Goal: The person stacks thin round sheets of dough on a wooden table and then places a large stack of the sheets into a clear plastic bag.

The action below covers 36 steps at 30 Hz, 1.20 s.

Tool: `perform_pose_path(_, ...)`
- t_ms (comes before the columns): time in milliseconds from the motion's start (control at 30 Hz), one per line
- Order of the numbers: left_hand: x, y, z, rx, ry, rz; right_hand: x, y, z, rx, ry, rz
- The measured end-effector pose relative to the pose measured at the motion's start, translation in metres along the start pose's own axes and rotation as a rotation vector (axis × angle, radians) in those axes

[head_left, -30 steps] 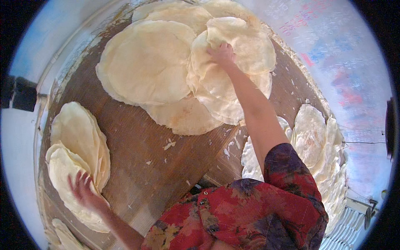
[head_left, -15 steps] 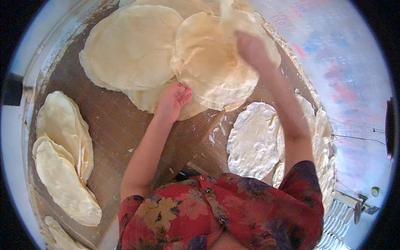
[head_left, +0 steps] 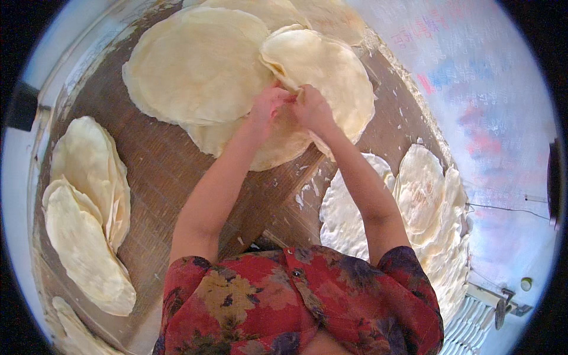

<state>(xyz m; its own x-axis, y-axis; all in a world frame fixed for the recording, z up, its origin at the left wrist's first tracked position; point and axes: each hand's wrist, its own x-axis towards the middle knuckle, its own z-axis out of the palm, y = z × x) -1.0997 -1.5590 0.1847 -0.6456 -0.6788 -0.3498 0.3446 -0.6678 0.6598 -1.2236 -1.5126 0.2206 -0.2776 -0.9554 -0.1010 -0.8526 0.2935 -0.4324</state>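
Pale, thin round flatbreads overlap at the far middle of the wooden table. My right hand (head_left: pixel 312 110) is closed in a pinch on the near edge of the right-hand flatbread (head_left: pixel 337 74), which looks folded over. Right beside it, my left hand (head_left: pixel 270 108) has its fingers closed by the same edge; the exact grip is hidden between the two hands. A wide flatbread (head_left: pixel 195 65) lies flat to the left of them. Part of another flatbread (head_left: pixel 278 148) shows beneath my wrists.
Folded flatbreads (head_left: pixel 89 242) lie at the left edge of the brown wooden table (head_left: pixel 160 177). Several paler, lumpier flatbreads (head_left: pixel 420 189) overlap at the right, partly behind my right forearm. White flakes (head_left: pixel 305 192) dot the wood. A marked wall (head_left: pixel 473 89) stands at the right.
My right hand has come from the far right toward me, bringing the flatbread's edge over. My left hand has shifted right and away from me, and the hands now meet.
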Motion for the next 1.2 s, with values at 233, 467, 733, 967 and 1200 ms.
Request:
perform_pose_path(233,-0.053,0.000,-0.042,-0.018,0.118,0.000,0.073,0.106,-0.057,0.209,-0.095,-0.221)
perform_pose_path(467,-0.109,0.012,-0.107,-0.350,0.337,0.158,0.048,-0.073,-0.199,-0.428,0.456,-0.434)
perform_pose_path(733,-0.104,0.022,-0.099,-0.524,0.349,0.256,0.025,-0.103,0.032,-0.278,0.208,-0.705)
perform_pose_path(967,-0.085,0.040,-0.114,-0.243,0.253,0.263,0.006,-0.133,0.085,-0.072,0.142,-0.525)
perform_pose_path(1200,-0.089,0.048,-0.101,-0.159,0.181,0.377,0.048,-0.121,0.061,-0.180,-0.043,-0.420)
